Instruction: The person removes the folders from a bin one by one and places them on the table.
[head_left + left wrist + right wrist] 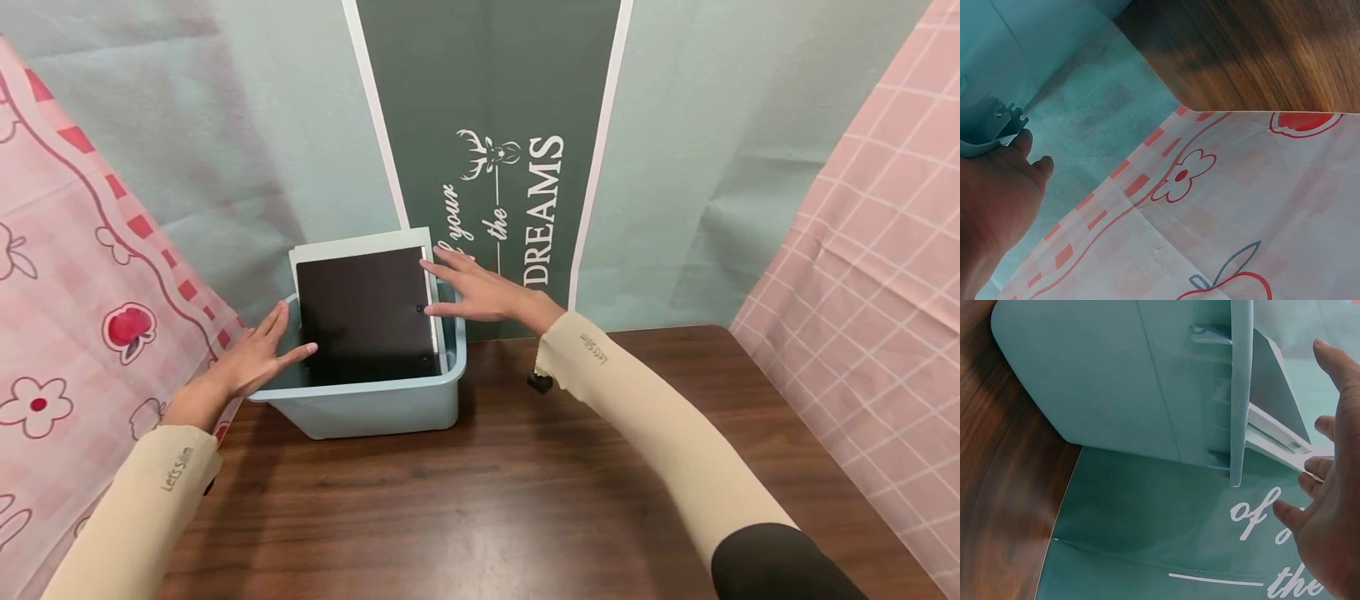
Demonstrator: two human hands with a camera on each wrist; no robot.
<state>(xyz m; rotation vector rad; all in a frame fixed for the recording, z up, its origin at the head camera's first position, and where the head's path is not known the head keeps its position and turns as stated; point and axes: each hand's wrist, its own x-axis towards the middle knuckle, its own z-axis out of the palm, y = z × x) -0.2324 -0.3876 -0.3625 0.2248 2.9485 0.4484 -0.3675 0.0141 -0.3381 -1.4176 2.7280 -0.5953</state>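
With left hand [251,360] and right hand [483,293] spread, empty, grip likely stiff black rectangular panel [363,312] by sides in blue plastic bin [382,412] near brown desk's [570,442] far-left corner.

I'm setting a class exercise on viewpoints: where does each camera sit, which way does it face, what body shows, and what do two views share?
Head: on the head, facing forward and down at the bin, black panel and table; left hand, right hand and sleeves show.
Left wrist: worn there, facing the flowered cloth and table corner; left hand at left edge.
Right wrist: worn there, facing the bin's side and lettered cloth; right hand at right edge.
Shared: head and right wrist both show the lettered cloth.
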